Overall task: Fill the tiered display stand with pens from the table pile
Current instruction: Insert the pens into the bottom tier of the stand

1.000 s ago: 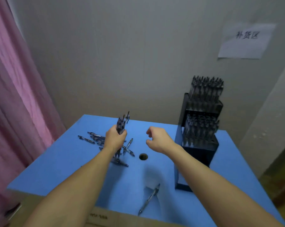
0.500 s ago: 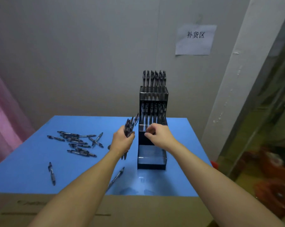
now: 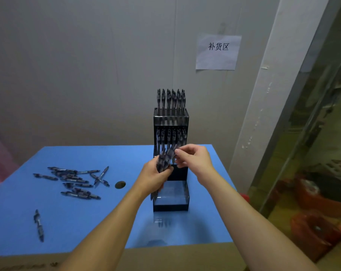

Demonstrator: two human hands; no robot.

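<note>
A black tiered display stand (image 3: 171, 118) stands on the blue table (image 3: 68, 222), right of centre. Its top and middle tiers hold upright pens; the clear bottom tier (image 3: 171, 198) looks bare. My left hand (image 3: 153, 177) grips a bundle of pens (image 3: 164, 159) in front of the stand. My right hand (image 3: 193, 159) pinches the top of one pen in that bundle. A pile of pens (image 3: 73, 179) lies on the table's left half, with a single pen (image 3: 38, 224) nearer the front edge.
A round hole (image 3: 120, 184) is in the tabletop between pile and stand. A paper sign (image 3: 218, 51) hangs on the wall. A white pillar (image 3: 263, 114) and glass panel stand to the right. Cardboard (image 3: 165, 257) runs along the table's front edge.
The view has turned right to face the stand. My left hand brought the bundle in front of the stand, and my right hand rose from the stand to pinch a pen in it.
</note>
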